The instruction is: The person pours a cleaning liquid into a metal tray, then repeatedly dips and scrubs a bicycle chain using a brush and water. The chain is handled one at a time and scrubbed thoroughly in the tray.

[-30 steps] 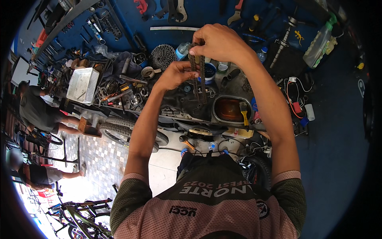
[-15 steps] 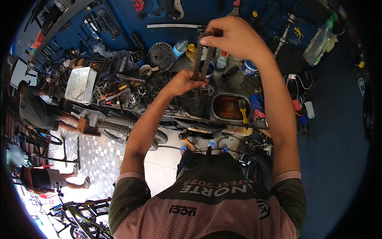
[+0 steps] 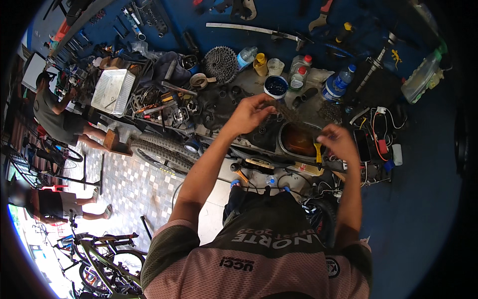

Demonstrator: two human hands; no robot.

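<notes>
Left hand point(image 3: 253, 114): nearly closed, you pinch the chain point(image 3: 291, 116).
Right hand point(image 3: 340, 142): half-curled, blurred; your grip I cannot tell.
Chain: between your 2 hands.
Basin point(image 3: 282, 143): beside your right hand.

The person's bare left forearm point(image 3: 203, 172) slants upward before me from lower left of centre; the ungloved left hand point(image 3: 250, 115), at mid-frame, points right, thumb and forefinger pinched close. Right of centre, the bare right forearm point(image 3: 350, 194) stands nearly vertical, its ungloved, blurred right hand point(image 3: 340, 142) lower, fingers curled leftward.
</notes>
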